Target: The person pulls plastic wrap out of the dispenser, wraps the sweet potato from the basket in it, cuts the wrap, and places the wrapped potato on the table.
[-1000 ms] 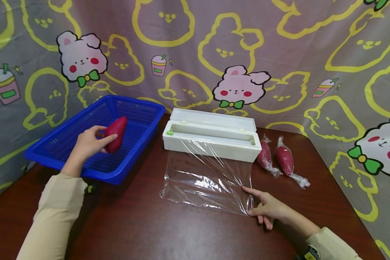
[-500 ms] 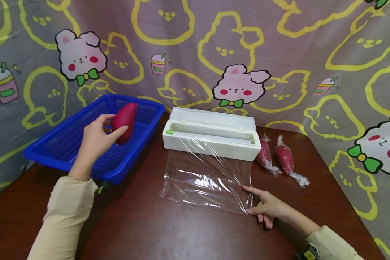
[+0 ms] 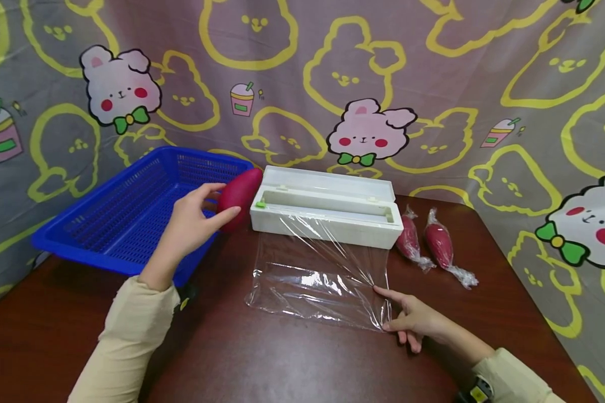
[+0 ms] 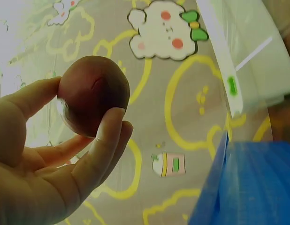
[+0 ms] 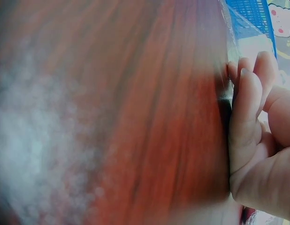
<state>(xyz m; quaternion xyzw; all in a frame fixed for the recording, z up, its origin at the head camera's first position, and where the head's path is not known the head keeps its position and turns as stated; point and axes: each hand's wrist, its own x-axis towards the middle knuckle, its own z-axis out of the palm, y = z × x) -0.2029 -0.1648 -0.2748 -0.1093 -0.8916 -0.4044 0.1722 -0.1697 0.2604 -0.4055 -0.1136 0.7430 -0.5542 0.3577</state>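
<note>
In the head view, my left hand (image 3: pixel 189 224) holds a red sweet potato (image 3: pixel 239 196) between thumb and fingers, in the air between the basket's right rim and the box. The left wrist view shows the sweet potato (image 4: pixel 92 93) end-on, with the fingertips around it. Clear plastic wrap (image 3: pixel 307 288) runs from the white wrap box (image 3: pixel 327 228) toward the front of the table. My right hand (image 3: pixel 415 322) pinches the wrap's near right corner, index finger stretched along its right edge. In the right wrist view, the right hand (image 5: pixel 257 126) is partly cut off.
A blue plastic basket (image 3: pixel 106 258) stands at the left. Right of the box lie two wrapped sweet potatoes, one (image 3: pixel 409 238) close to it and another (image 3: pixel 440 240) farther right. The box lid (image 3: pixel 327 180) is up. A patterned curtain (image 3: pixel 292 50) encloses the table's back and sides.
My left hand has lifted the sweet potato out of the basket and carried it right, up to the left end of the box. The right hand has stayed at the wrap's corner.
</note>
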